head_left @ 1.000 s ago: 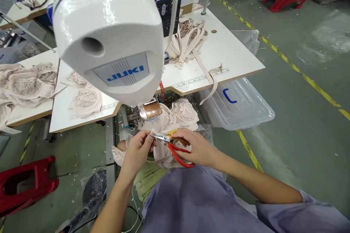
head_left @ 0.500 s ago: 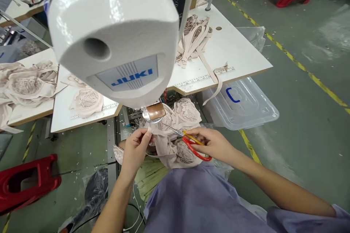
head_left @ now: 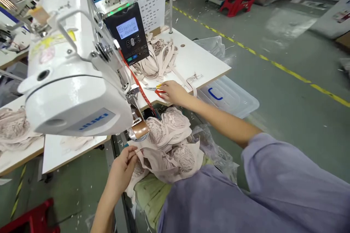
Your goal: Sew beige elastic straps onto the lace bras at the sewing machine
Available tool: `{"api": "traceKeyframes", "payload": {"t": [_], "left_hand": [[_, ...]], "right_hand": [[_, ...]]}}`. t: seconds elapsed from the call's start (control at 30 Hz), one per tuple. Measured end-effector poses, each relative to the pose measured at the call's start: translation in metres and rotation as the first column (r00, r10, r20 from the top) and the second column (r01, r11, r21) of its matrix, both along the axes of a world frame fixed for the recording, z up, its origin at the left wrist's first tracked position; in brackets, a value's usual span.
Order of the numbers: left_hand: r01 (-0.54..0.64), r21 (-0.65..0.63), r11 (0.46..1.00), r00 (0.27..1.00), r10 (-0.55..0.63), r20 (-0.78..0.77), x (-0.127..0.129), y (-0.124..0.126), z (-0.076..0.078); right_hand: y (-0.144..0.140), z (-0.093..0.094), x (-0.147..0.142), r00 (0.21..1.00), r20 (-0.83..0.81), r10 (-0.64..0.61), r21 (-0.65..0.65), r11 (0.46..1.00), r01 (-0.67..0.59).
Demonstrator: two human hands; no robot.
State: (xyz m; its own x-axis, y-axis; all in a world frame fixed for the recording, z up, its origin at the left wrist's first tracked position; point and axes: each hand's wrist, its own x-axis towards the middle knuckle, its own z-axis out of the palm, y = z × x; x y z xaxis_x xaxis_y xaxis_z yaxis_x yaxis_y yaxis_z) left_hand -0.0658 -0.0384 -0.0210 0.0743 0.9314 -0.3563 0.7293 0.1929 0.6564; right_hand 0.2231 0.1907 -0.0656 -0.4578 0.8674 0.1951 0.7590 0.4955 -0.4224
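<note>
On the table, right hand (head_left: 172,93) grip closed round red scissors (head_left: 158,90), left hand (head_left: 123,167) pinching lace fabric (head_left: 169,145).

I see bare counter (head_left: 202,62) right of my right hand (head_left: 172,93) | big sewing machine (head_left: 71,80) blocks the left | strap pile (head_left: 155,58) sits behind | lace pile (head_left: 172,142) fills the gap by my left hand (head_left: 123,169)

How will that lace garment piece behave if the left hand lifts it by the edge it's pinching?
Probably floppy: the lace garment piece already lies draped in soft folds. Likely light, since the left hand holds its edge with just the fingertips. It may drag or snag, as part of it sits bunched right under the sewing machine head.
</note>
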Motion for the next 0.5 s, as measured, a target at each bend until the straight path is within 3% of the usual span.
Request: {"api": "traceKeyframes", "payload": {"t": [0.07,0.1,0.13,0.2,0.23,0.3,0.4,0.5], "left_hand": [[0.048,0.188,0.981,0.981,-0.012,-0.191,-0.002,-0.001,-0.007],[0.095,0.314,0.945,0.964,-0.008,-0.266,0.001,-0.003,-0.012],[0.148,0.436,0.888,0.95,-0.005,-0.312,0.005,-0.004,-0.016],[0.235,0.604,0.762,0.942,-0.027,-0.333,0.019,-0.007,-0.023],[0.258,0.645,0.72,0.945,-0.049,-0.324,0.027,-0.007,-0.025],[0.28,0.681,0.677,0.949,-0.085,-0.305,0.047,-0.008,-0.025],[0.247,0.689,0.681,0.96,-0.074,-0.271,0.073,-0.008,-0.016],[-0.02,0.573,0.819,1.0,0.028,-0.004,0.088,-0.004,0.0]], "right_hand": [[-0.039,0.002,0.0,0.985,-0.173,0.0,-0.039,0.999,-0.007],[-0.065,0.002,0.0,0.963,-0.268,0.023,-0.131,0.99,-0.06],[-0.091,0.002,-0.001,0.934,-0.341,0.106,-0.259,0.945,-0.202],[-0.139,0.001,-0.003,0.852,-0.442,0.282,-0.442,0.758,-0.48],[-0.159,0.0,-0.005,0.836,-0.46,0.299,-0.468,0.718,-0.515],[-0.184,-0.001,-0.012,0.831,-0.494,0.255,-0.488,0.71,-0.508],[-0.193,0.001,-0.027,0.751,-0.66,0.026,-0.533,0.688,-0.492],[-0.183,0.012,-0.041,0.629,-0.742,-0.232,-0.592,0.669,-0.45]]}}
